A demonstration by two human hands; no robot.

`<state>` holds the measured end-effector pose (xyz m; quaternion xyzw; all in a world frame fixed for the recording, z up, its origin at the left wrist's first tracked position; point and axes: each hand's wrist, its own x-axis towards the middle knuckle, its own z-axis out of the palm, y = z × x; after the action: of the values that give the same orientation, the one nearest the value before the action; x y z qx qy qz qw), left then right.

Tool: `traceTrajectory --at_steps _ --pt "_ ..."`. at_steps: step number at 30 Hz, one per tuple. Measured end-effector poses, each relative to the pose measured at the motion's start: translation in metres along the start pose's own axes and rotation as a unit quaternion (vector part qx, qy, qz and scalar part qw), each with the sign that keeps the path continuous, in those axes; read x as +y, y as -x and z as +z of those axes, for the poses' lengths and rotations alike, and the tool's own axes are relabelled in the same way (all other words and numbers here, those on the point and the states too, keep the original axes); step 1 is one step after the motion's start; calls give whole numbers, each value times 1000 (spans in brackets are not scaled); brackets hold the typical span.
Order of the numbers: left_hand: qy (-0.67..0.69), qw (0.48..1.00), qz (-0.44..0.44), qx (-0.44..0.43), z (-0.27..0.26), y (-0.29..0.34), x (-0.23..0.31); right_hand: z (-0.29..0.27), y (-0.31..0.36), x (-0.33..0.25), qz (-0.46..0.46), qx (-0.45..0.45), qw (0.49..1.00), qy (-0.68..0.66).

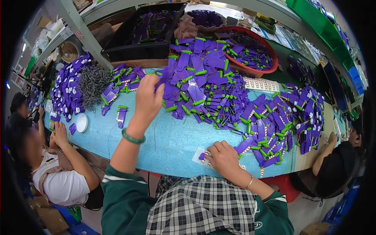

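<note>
My left hand (148,98) is stretched out over the blue table (164,145), its fingers closed on a purple plastic piece (163,75) at the edge of the big pile of purple pieces with green clips (203,82). A green bangle sits on that wrist. My right hand (223,156) rests near the table's front edge, pressing a small white card with a purple part (200,156) against the surface. More purple pieces (274,125) lie just to the right of that hand.
A red basin (256,70) and a black crate (145,49) of purple parts stand at the back. A grey tangle of metal springs (93,83) and a white round lid (82,122) lie at left. Other people sit at the left and right table ends.
</note>
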<state>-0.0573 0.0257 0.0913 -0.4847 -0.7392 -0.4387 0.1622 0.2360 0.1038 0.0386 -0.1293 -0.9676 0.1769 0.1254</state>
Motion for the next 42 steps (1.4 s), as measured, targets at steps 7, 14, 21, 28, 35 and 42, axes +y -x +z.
traceTrajectory --at_steps 7,14,21,28,35,42 --pt "548 776 -305 -68 -31 88 95 14 -12 14 -73 27 995 -55" --pt "506 744 -379 -216 31 155 85 10 -17 19 -92 47 969 -222" --pt "434 788 -387 -204 13 134 89 -25 -23 23 114 -33 888 -445" --pt "323 870 -259 -266 3 114 104 -30 -28 15 -3 -4 925 -381" --pt "420 788 -411 -182 22 137 92 -31 -23 22 139 13 846 -514" --pt "265 917 -209 -213 15 113 112 -51 -29 7 -35 115 971 -205"
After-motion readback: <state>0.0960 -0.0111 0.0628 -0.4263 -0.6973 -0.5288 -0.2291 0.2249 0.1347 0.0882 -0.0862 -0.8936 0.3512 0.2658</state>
